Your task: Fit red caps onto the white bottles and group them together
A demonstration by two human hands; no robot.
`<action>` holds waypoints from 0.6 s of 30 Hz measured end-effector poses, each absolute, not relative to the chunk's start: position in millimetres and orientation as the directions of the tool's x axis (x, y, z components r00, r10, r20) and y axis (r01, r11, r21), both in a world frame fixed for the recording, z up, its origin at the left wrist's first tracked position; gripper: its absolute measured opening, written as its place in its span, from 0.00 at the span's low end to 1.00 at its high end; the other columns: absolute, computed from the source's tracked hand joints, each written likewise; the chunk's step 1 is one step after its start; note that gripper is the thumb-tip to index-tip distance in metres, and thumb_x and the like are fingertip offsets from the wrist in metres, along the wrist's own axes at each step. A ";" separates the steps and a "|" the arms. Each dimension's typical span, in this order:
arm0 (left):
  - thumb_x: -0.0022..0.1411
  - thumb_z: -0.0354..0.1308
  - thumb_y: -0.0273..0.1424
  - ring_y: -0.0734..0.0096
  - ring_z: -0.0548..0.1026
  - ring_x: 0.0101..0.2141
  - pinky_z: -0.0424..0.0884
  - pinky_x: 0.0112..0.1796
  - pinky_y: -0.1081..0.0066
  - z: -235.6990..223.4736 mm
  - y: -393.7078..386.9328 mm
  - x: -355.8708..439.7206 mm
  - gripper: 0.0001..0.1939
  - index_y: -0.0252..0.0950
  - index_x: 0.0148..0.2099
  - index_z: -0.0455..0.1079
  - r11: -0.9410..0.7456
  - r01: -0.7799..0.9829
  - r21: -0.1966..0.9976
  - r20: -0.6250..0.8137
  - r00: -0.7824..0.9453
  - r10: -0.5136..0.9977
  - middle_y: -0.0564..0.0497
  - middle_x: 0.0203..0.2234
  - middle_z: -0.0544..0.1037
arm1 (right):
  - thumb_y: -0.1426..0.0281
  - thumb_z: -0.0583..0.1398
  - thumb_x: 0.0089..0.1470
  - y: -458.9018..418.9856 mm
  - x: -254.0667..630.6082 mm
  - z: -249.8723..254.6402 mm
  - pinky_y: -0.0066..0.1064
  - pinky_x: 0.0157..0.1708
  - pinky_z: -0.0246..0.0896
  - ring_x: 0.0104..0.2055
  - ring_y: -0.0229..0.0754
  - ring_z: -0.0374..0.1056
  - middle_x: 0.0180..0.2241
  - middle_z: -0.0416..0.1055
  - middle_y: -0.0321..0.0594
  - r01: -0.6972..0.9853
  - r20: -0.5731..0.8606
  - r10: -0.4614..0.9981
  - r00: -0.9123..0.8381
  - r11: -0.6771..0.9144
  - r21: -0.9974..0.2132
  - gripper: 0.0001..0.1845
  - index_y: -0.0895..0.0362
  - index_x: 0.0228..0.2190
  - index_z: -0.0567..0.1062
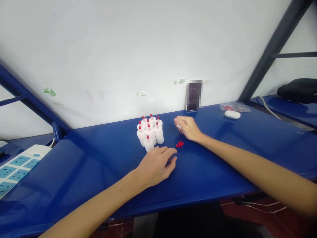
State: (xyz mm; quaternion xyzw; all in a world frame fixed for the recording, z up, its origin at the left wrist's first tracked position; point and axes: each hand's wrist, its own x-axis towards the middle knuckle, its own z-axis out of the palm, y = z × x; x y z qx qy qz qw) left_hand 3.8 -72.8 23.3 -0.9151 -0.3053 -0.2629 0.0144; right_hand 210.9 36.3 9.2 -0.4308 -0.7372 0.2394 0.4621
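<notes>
Several white squeeze bottles (158, 135) with red tips stand upright in a tight group on the blue desk. The nearest bottle (148, 144) is partly covered by my left hand (158, 165), which is low over the desk with thumb and fingers apart and nothing between them. Whether it touches that bottle I cannot tell. To the right of the bottles, my right hand (187, 128) is curled closed around a small white object (178, 126); most of it is hidden by the fingers. Between my hands lies a small pile of red caps (179, 144).
A phone (194, 96) leans against the white wall. Farther right are a white earbud case (232, 114) and a clear plastic bag (235, 106) with red bits inside. A power strip (24, 165) sits at the left, and metal frame bars (269, 56) rise at both sides.
</notes>
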 end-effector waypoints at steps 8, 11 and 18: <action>0.73 0.43 0.36 0.55 0.80 0.28 0.72 0.26 0.66 32.2 -50.9 36.6 0.15 0.32 0.52 0.64 -0.575 0.796 -0.186 0.082 0.596 0.799 0.43 0.29 0.79 | 0.52 0.49 0.64 34.8 214.6 9.7 0.29 0.27 0.49 0.23 0.36 0.58 0.19 0.62 0.32 0.450 0.475 0.835 -0.277 0.550 -0.704 0.27 0.55 0.20 0.63; 0.72 0.44 0.31 0.54 0.80 0.26 0.71 0.23 0.67 27.8 -47.0 43.6 0.11 0.33 0.49 0.66 -0.613 0.755 -0.234 0.084 0.643 0.761 0.44 0.28 0.79 | 0.51 0.50 0.63 31.9 216.7 11.7 0.29 0.27 0.48 0.23 0.36 0.57 0.20 0.62 0.32 0.435 0.495 0.794 -0.353 0.608 -0.664 0.25 0.56 0.22 0.65; 0.70 0.49 0.31 0.71 0.75 0.20 0.62 0.19 0.73 22.3 -61.5 18.4 0.07 0.37 0.45 0.68 -0.718 0.657 -0.231 0.544 0.699 0.465 0.54 0.23 0.76 | 0.50 0.48 0.62 13.4 216.8 30.4 0.30 0.27 0.46 0.23 0.36 0.53 0.21 0.60 0.33 0.355 0.564 0.633 -0.530 0.770 -0.531 0.25 0.56 0.26 0.67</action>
